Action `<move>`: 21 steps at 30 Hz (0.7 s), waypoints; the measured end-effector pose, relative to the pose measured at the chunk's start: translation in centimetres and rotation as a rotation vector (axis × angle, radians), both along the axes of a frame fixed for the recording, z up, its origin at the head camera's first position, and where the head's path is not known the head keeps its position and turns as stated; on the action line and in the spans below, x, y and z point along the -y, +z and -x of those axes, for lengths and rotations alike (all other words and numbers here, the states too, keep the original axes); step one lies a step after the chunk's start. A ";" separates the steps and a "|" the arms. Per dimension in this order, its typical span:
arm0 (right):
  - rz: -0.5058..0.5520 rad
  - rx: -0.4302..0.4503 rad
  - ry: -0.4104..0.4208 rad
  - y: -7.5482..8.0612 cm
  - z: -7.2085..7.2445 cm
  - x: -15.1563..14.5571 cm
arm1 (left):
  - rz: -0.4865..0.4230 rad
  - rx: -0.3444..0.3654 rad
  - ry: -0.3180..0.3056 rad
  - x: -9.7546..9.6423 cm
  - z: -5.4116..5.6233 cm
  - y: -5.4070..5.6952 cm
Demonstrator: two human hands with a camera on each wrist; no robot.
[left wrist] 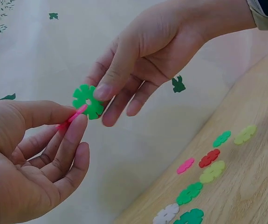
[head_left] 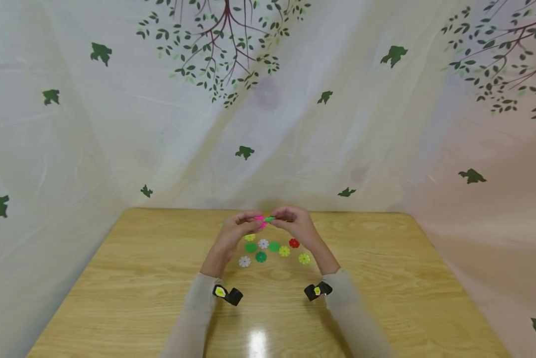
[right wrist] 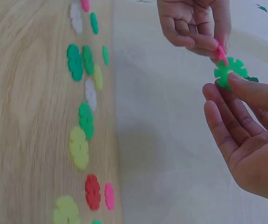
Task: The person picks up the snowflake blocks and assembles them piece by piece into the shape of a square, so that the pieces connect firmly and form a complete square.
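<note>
My left hand (head_left: 234, 229) pinches a pink notched disc (left wrist: 73, 116), a flower-shaped plastic piece, between thumb and fingertips. In my right hand (head_left: 296, 226), thumb and forefinger pinch a green notched disc (left wrist: 87, 100) of the same kind. The two discs meet at their edges, the pink one edge-on against the green one, at roughly a right angle in the left wrist view. Both hands are raised above the far part of the table. Most of the pink disc is hidden by the left fingers, and the right thumb covers a little of the green one.
Several more notched discs lie flat on the wooden table (head_left: 384, 288) beneath the hands, among them a red disc (head_left: 294, 242), a yellow disc (head_left: 304, 258) and a white disc (head_left: 244, 261). Behind the table's far edge hangs a leaf-patterned cloth (head_left: 285, 164).
</note>
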State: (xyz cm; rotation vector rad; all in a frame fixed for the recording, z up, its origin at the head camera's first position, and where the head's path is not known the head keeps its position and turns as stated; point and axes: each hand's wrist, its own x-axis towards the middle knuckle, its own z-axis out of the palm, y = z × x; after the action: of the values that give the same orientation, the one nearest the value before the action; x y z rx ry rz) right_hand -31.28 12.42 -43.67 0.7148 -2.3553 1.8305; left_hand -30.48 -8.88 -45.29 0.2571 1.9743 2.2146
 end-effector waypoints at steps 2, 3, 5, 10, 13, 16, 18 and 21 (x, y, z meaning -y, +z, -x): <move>-0.077 -0.002 0.017 0.1 0.2 -0.4 | 0.016 -0.004 0.012 0.1 0.0 0.0; -0.112 -0.005 0.026 0.1 0.4 -0.7 | 0.022 -0.006 0.016 0.2 0.0 0.0; -0.177 -0.011 0.036 -0.1 0.7 -1.4 | 0.026 -0.002 0.022 0.3 0.1 -0.1; -0.338 -0.040 0.061 -0.9 1.5 -3.2 | 0.025 0.012 0.030 0.5 0.2 -0.4; -0.419 0.000 0.093 -1.6 1.8 -3.9 | 0.008 0.026 0.041 0.6 0.4 -0.6; -0.488 0.057 0.142 -2.3 1.8 -4.4 | 0.006 0.037 0.048 0.7 0.5 -0.7; -0.518 0.064 0.180 -3.0 1.9 -4.4 | 0.008 0.038 0.047 0.8 0.5 -0.7; -0.544 0.061 0.220 -3.7 1.8 -4.3 | 0.011 0.038 0.045 1.0 0.5 -0.7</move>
State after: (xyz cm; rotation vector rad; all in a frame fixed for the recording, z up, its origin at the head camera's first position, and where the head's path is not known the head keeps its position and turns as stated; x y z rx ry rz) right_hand -33.06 16.75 -47.41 1.0109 -2.9528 1.2753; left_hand -30.93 -9.87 -45.96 0.1701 1.9911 2.2178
